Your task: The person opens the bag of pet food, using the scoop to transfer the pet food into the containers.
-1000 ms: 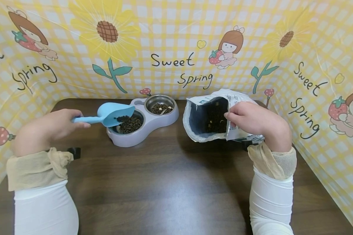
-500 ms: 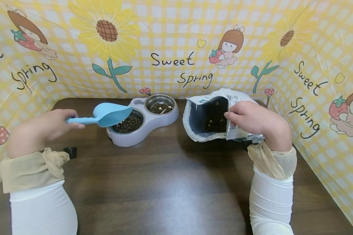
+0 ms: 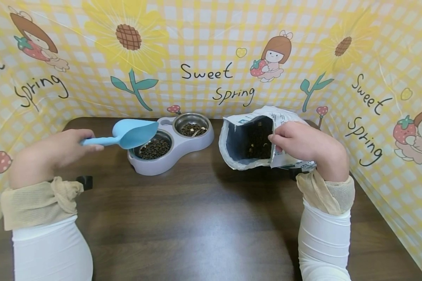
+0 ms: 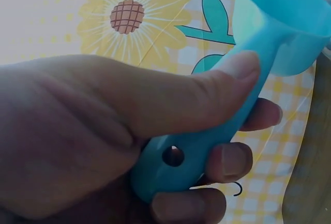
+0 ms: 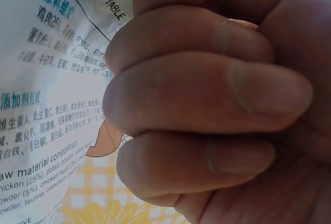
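Scoop (image 3: 131, 133) hangs tilted over the near bowl (image 3: 154, 148) of the double feeder (image 3: 172, 150), which holds kibble; our left hand (image 3: 61, 146) wraps fingers and thumb around its handle. Our right hand (image 3: 300, 140) pinches the rim of the open bag (image 3: 242, 144), which sits on the table (image 3: 197, 214) right of the feeder, kibble visible inside.

Dark wood counter (image 3: 197, 218); yellow checked backdrop (image 3: 211, 35) on three sides, printed with sunflowers, cartoon girls, strawberries, "Sweet Spring" lettering; small black clip (image 3: 86, 182) near left counter edge
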Tool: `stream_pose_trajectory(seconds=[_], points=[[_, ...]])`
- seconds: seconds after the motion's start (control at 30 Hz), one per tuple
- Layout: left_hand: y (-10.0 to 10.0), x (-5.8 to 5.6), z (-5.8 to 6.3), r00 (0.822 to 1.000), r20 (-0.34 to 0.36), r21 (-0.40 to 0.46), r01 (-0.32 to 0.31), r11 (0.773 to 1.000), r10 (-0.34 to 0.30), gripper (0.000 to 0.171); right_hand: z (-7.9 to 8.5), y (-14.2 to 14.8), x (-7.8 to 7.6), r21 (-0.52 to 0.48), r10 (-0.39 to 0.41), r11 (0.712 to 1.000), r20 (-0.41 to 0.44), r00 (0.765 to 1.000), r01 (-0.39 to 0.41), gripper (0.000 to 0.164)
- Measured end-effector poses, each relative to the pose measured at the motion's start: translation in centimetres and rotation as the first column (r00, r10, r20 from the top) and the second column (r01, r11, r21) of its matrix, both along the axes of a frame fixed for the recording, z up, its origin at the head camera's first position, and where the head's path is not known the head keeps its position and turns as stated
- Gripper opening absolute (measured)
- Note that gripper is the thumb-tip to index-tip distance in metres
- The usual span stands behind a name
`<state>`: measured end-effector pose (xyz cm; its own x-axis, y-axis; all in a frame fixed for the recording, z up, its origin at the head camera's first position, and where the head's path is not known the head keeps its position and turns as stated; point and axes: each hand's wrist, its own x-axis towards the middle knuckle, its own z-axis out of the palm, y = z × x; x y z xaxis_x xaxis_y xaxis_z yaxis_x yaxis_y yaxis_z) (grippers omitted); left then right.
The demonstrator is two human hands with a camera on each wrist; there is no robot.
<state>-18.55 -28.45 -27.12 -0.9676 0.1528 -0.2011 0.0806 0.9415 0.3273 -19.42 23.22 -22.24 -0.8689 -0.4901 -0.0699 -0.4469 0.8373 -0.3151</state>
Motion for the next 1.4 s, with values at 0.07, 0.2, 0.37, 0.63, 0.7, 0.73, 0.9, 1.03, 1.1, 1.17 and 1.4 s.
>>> stream_pose_trajectory(seconds=[0.07,0.2,0.37,0.63,0.7,0.73,0.9,1.03,1.1,1.17,1.4], points=[[0.0,0.0,0.1,1.000,0.005,0.007,0.001,1.000,-0.001,0.037,0.0,0.0,0.0,0.000,0.004,1.000,-0.003,1.000,-0.004,0.046],[0.2,-0.1,0.2,1.000,0.006,0.035,0.001,0.999,-0.001,0.042,0.0,0.1,0.0,0.001,0.011,1.000,-0.013,1.000,-0.011,0.045],[0.4,-0.2,0.1,1.000,-0.015,0.059,0.000,0.998,0.001,0.041,0.0,0.1,0.0,-0.001,0.012,1.000,-0.016,1.000,-0.012,0.044],[0.1,-0.6,-0.5,0.999,-0.038,0.127,0.009,0.992,-0.004,0.041,0.0,0.1,0.0,0.002,0.001,1.000,-0.010,1.000,-0.001,0.043],[0.0,-0.6,-0.5,0.999,-0.040,0.135,0.005,0.991,0.001,0.043,0.0,0.1,0.0,0.004,-0.001,1.000,-0.007,1.000,0.001,0.042],[0.0,-0.6,-0.6,0.999,-0.038,0.138,0.004,0.990,0.001,0.043,0.0,0.1,0.0,0.005,-0.001,1.000,-0.008,1.000,0.001,0.042],[-0.2,-0.8,-0.7,0.999,-0.043,0.156,-0.009,0.988,0.016,0.044,0.0,0.1,0.0,0.007,0.001,1.000,-0.018,1.000,-0.001,0.040],[-0.5,-0.9,-0.7,0.997,-0.060,0.200,-0.027,0.980,0.040,0.047,0.1,0.2,0.0,0.006,0.004,1.000,-0.027,1.000,-0.004,0.038],[-0.7,-0.8,-0.7,0.998,-0.050,0.218,-0.037,0.975,0.049,0.051,0.1,0.2,0.0,0.004,0.004,1.000,-0.022,1.000,-0.004,0.038],[-0.9,-0.8,-0.7,0.998,-0.024,0.232,-0.050,0.971,0.057,0.055,0.1,0.1,0.0,0.002,0.002,1.000,-0.015,1.000,-0.002,0.039],[-1.7,-1.2,-1.4,0.992,0.093,0.288,-0.112,0.951,0.088,0.060,0.0,0.1,0.1,0.001,-0.005,1.000,-0.009,1.000,0.005,0.041]])
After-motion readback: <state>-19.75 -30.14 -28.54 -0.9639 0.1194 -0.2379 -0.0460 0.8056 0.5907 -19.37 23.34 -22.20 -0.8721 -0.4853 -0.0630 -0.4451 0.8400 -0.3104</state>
